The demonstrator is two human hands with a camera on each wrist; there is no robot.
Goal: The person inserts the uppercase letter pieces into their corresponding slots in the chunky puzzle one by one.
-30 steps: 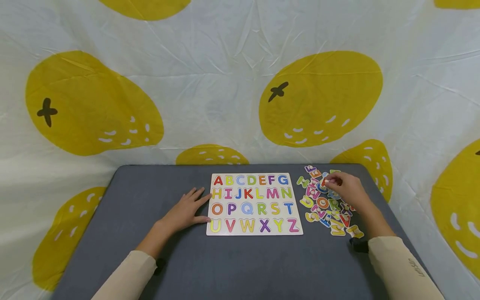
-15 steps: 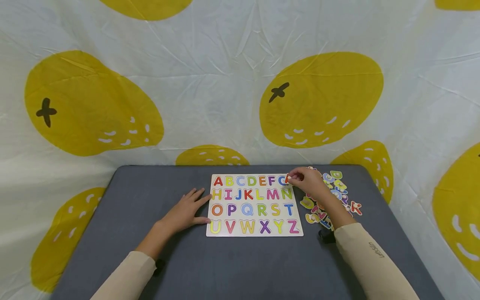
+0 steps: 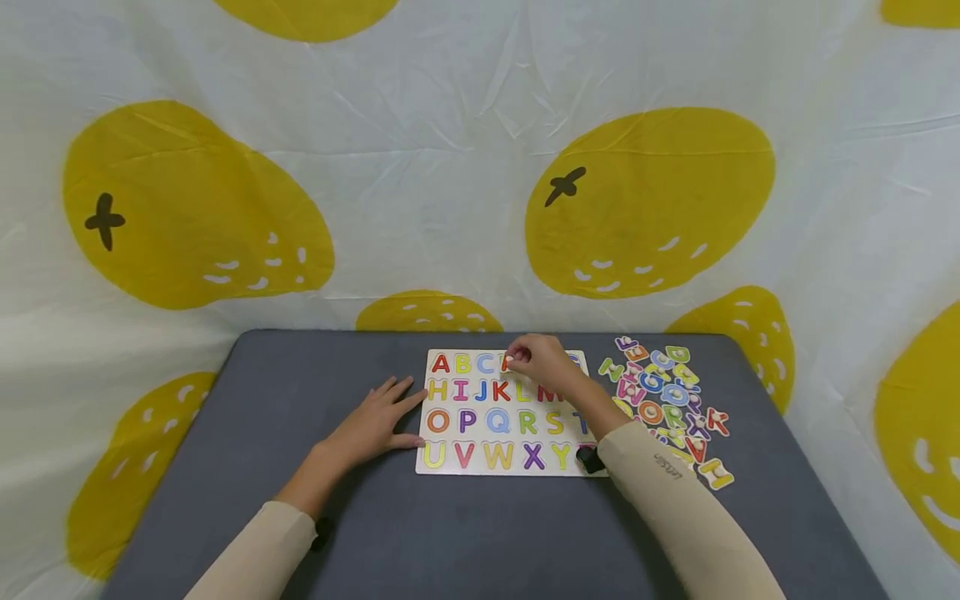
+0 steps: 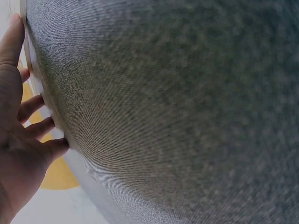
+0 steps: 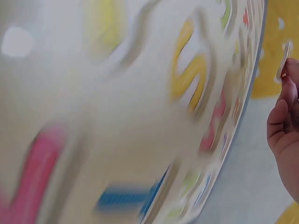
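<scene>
A small red letter piece (image 5: 283, 60) sits at the upper right of the right wrist view, nearly edge-on; in the head view it is over the top row of the alphabet board (image 3: 476, 439), too covered to read. The right hand (image 3: 543, 360) pinches it between thumb and fingertips, apparently by its knob, a grip that probably leaves the underside free. The board lies flat, right of centre in the lower frame, its right part hidden by the forearm. At its left edge, the left hand (image 3: 375, 423) has its fingers spread, gripping nothing; thumb and forefinger touch the rim, likely to steady it. Loose letters (image 3: 651, 412) lie at the lower right, seemingly within easy reach. All this rests on a dark table (image 3: 360, 533) before a fruit-patterned cloth (image 3: 427, 167).
</scene>
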